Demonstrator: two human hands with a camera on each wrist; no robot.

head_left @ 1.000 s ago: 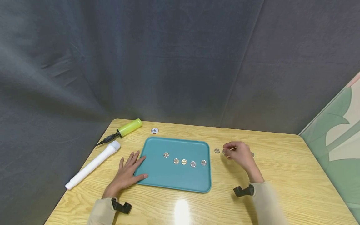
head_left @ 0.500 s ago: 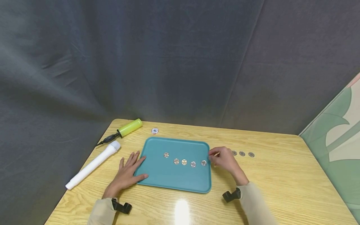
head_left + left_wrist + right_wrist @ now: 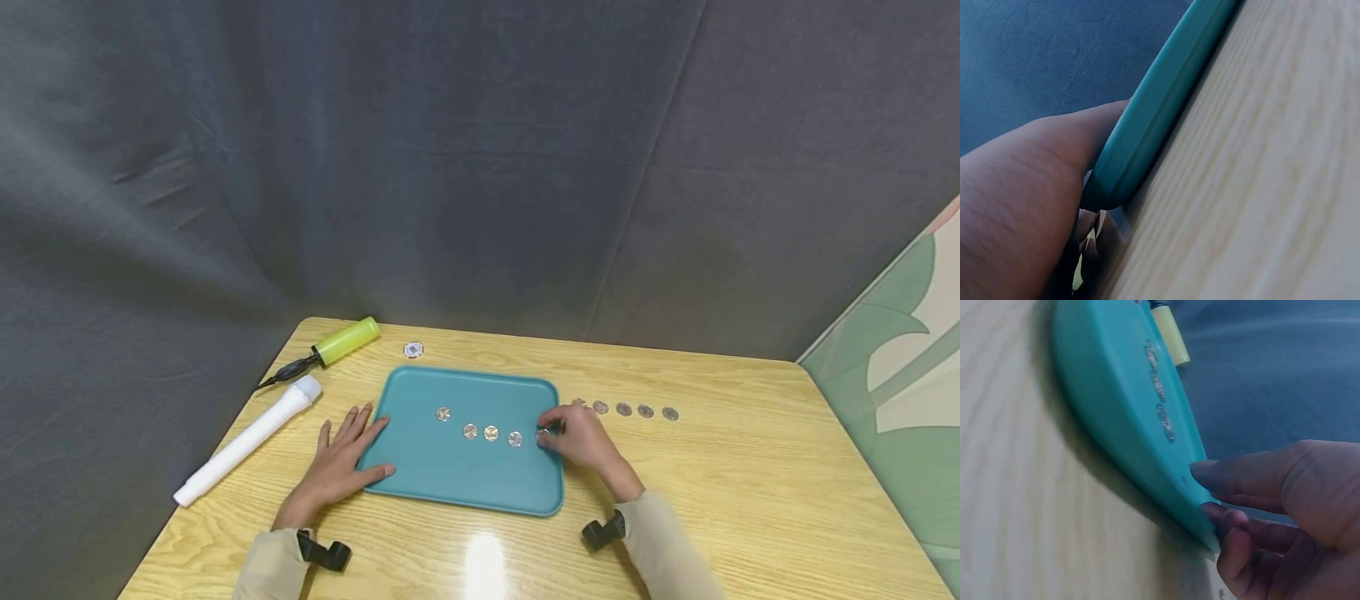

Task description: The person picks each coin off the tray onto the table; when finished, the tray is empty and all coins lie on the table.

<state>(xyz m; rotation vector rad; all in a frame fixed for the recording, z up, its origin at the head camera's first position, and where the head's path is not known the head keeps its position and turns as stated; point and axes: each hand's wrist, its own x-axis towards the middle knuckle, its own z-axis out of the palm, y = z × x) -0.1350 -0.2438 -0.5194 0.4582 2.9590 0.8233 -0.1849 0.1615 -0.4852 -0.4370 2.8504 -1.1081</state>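
My left hand [image 3: 337, 460] lies spread over the left edge of the teal tray [image 3: 465, 485], thumb and fingers on its rim; the left wrist view shows the hand [image 3: 1029, 187] against the tray's side. At the tray's right end is my right hand [image 3: 585, 437], its thumb and forefinger tips parted at a shiny coin-like disc [image 3: 542, 434]. In the right wrist view that hand [image 3: 1291, 512] reaches over the rim, and the disc [image 3: 1184, 482] lies flat beside the thumb. Several similar discs [image 3: 491, 433] lie on the tray, left of this one.
A row of several coin-like discs [image 3: 624, 409] lies on the table [image 3: 750, 492], right of the tray. Behind the tray is a poker chip [image 3: 413, 350]. On the left lie a yellow-green hand pump [image 3: 347, 340] and a white stick [image 3: 247, 442]. A dark curtain [image 3: 480, 183] hangs behind.
My right hand has moved left from the row of discs to the disc at the tray's right end, uncovering the row. My left hand has stayed in place.
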